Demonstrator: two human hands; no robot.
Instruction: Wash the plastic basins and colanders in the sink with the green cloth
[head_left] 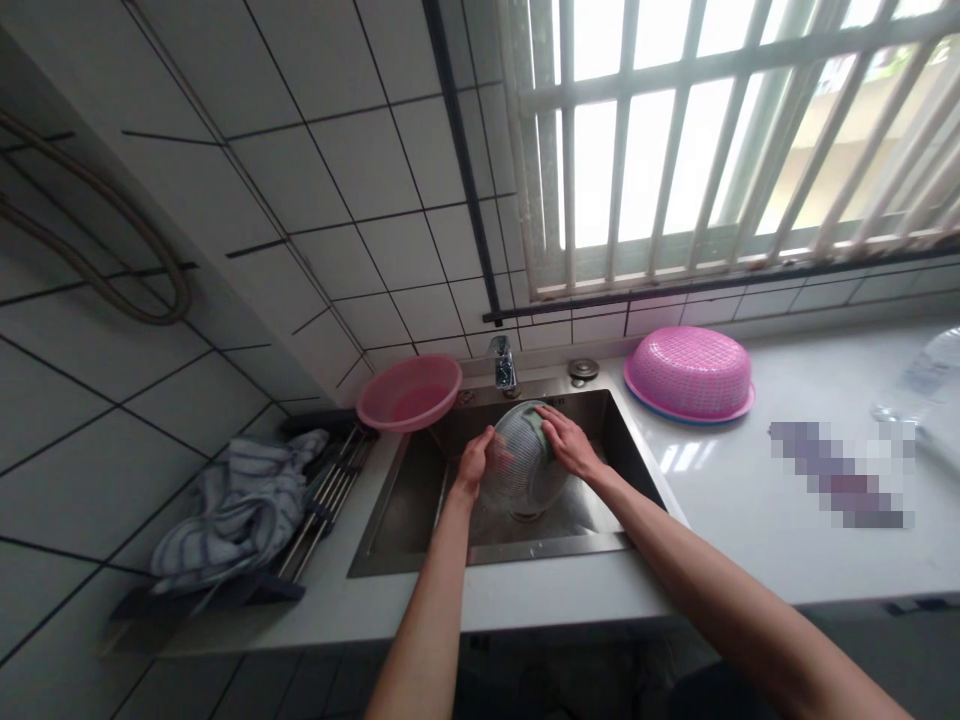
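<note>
A clear ribbed glass bowl [525, 470] stands tilted on its edge inside the steel sink [420, 500]. My left hand [474, 462] grips the bowl's left rim, fingers curled round it. My right hand [566, 440] lies on the bowl's upper right side, pressing a pale green cloth [541, 432] against the glass. The cloth shows only partly under my fingers.
A faucet [503, 366] stands behind the sink. A pink basin [409, 392] sits at the sink's back left, an upturned pink colander [690, 372] on the counter to the right. A striped towel [232, 505] lies on a rack [322, 500] at left. A clear bottle [922, 380] lies far right.
</note>
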